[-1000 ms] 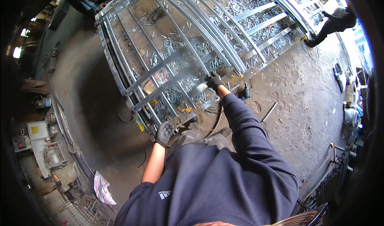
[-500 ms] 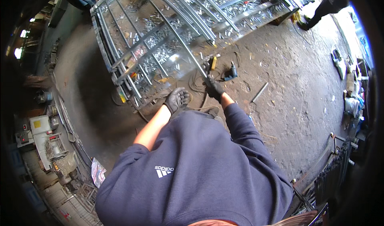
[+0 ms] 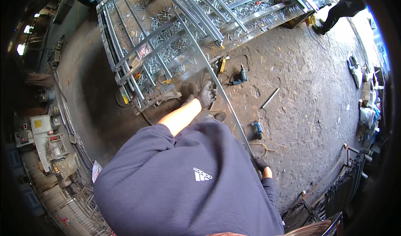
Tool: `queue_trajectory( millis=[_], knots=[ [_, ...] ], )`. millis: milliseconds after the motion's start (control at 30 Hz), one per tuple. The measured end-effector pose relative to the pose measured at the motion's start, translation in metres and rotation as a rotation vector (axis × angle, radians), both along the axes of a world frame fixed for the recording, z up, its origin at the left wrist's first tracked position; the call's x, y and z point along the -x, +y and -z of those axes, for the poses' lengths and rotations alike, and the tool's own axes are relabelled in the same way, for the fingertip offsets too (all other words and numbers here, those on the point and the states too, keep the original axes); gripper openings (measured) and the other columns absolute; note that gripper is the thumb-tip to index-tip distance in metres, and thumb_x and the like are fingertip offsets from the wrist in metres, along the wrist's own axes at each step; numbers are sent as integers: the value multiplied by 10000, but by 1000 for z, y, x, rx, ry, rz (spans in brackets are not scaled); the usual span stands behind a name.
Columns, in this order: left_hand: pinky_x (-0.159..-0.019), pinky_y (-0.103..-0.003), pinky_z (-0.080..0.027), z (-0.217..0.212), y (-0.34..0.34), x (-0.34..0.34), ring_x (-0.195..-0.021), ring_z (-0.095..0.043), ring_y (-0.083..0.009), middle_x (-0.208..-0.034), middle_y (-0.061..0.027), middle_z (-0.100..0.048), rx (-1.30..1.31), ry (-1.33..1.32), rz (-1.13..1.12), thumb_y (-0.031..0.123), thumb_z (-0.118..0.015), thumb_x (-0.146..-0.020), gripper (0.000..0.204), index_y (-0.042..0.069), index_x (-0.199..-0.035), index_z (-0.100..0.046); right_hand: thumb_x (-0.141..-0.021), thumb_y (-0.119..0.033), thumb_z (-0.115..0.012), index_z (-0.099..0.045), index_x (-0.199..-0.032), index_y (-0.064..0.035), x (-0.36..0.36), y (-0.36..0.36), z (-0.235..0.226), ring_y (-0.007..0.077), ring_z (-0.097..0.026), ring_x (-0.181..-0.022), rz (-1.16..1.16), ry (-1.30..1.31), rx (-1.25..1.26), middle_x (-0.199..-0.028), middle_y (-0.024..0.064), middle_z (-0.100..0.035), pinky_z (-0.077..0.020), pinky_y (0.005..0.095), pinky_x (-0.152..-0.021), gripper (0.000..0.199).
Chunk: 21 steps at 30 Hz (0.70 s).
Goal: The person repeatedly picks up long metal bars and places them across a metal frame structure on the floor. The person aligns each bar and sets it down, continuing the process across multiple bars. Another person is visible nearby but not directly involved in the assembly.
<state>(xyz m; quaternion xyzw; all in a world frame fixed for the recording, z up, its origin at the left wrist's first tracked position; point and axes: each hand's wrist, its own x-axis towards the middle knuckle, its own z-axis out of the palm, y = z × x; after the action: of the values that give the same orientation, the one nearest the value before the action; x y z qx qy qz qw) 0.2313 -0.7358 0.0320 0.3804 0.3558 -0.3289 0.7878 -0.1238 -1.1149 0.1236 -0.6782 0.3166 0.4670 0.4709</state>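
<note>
Diagonally across the view, a long, straight, narrow bar of silver-grey metal [image 3: 227,102] runs from the wearer's black-gloved right hand [image 3: 260,164], low and out beside the body, forward and leftward to a broad brown worktable [image 3: 246,35] strewn with small shiny metal pieces. From that grip, nearly all of the bar's length lies ahead and to the left. The right hand appears closed around the near end, though the dark glove hides the exact finger positions. The black-gloved left hand [image 3: 206,95], in front of the body, is nearer the bar's middle, just to its left; its fingers are partly spread around nothing, and whether their tips touch the metal cannot be told. The bar looks slender, flat-sided and plain, its far end overlapping other metal strips above the table. On the floor to its right sits a blue-and-black power drill [image 3: 258,130].
</note>
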Motion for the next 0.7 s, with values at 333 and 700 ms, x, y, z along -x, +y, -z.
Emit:
queue_trajectory(
  millis=[333, 700],
  knots=[
    [-651, -477, -537, 14, -11, -73, -647, -630, -280, -756, -84, -619, 201, -128, -225, 744, -555, -805, 653, 101, -917, -575, -878, -549, -610, -729, -945, 9, 75, 48, 16, 132, -583, -664, 79, -99, 339, -692, 109, -669, -451, 381, -595, 575],
    [-586, -358, -514, 20, 99, -119, -612, -581, -173, -705, 5, -585, -142, -59, -435, 377, -536, -968, 217, 176, -898, -577, -860, -565, -633, -707, -929, -8, 17, 106, -106, 161, -591, -700, 0, -91, 467, -741, 126, -669, -473, 342, -676, 567]
  ],
)
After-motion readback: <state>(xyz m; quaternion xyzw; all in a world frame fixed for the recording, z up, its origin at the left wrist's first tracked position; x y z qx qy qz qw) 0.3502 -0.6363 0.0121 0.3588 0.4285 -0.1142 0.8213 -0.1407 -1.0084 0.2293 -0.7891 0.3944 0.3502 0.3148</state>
